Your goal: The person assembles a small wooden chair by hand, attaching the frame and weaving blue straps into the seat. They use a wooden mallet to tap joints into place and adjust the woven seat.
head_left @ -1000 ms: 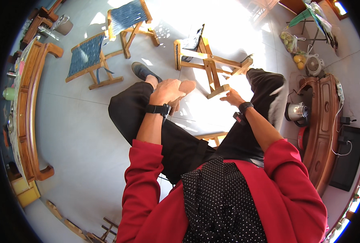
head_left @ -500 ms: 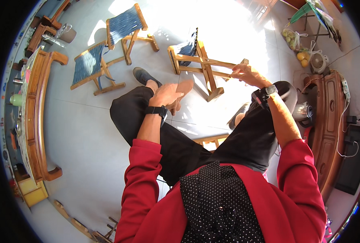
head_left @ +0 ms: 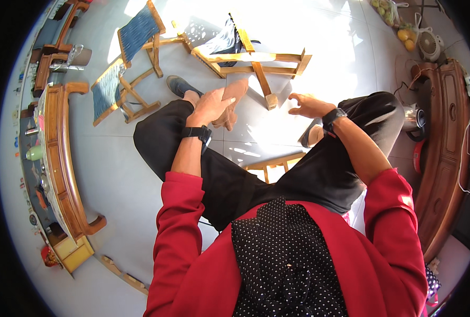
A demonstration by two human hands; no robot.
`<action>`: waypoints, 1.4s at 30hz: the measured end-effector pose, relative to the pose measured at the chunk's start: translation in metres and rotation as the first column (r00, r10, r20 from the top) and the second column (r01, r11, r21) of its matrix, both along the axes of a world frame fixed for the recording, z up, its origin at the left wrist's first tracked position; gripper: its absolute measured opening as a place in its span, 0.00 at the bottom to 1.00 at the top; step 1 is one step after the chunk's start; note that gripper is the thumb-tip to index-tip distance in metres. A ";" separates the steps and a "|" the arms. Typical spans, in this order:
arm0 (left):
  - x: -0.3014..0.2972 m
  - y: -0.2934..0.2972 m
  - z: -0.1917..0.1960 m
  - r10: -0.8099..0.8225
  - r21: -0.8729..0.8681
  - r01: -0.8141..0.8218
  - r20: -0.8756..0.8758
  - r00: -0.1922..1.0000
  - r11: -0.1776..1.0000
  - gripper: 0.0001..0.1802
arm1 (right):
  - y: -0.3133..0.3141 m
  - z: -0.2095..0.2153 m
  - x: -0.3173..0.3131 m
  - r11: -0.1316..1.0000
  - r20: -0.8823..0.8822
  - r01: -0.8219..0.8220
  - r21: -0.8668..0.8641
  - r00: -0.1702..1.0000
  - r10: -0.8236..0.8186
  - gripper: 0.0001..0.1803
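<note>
Here, the left hand point(head_left: 208, 108)'s fingers clamp 1 brown piece point(head_left: 236, 90); beyond the right hand point(head_left: 312, 107)'s parted fingers is 1 wooden stool point(head_left: 253, 57).

- The left hand point(head_left: 209, 105) grips a flat brown piece point(head_left: 236, 91), just beyond the left knee.
- The right hand point(head_left: 310, 105), fingers bent and apart, hangs near a wooden stool point(head_left: 253, 57) without touching it.
- Far left stand a blue-seated stool point(head_left: 140, 33) and a nearer, similar one point(head_left: 107, 94).
- A long wooden table point(head_left: 60, 164) runs along the left; a wooden cabinet point(head_left: 449, 113) and a fan point(head_left: 430, 45) stand right.
</note>
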State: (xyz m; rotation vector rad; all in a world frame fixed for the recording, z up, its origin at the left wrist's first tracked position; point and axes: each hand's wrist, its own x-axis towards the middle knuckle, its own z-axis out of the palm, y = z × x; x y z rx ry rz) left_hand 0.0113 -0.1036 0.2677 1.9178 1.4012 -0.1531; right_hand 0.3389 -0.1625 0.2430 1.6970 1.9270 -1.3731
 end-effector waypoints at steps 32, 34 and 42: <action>0.116 -0.078 -0.025 0.357 0.281 -0.512 0.456 0.816 0.812 0.28 | -0.015 -0.078 -0.065 0.928 -0.269 0.161 0.337 0.961 -0.069 0.23; 0.124 -0.076 -0.038 0.356 0.302 -0.476 0.375 0.856 0.826 0.27 | -0.012 -0.088 -0.068 0.900 -0.119 0.005 0.436 0.992 0.052 0.22; 0.098 -0.031 -0.052 0.599 -0.008 -0.656 0.417 0.684 0.755 0.26 | -0.015 -0.077 -0.061 0.904 -0.304 0.283 0.320 0.935 -0.185 0.20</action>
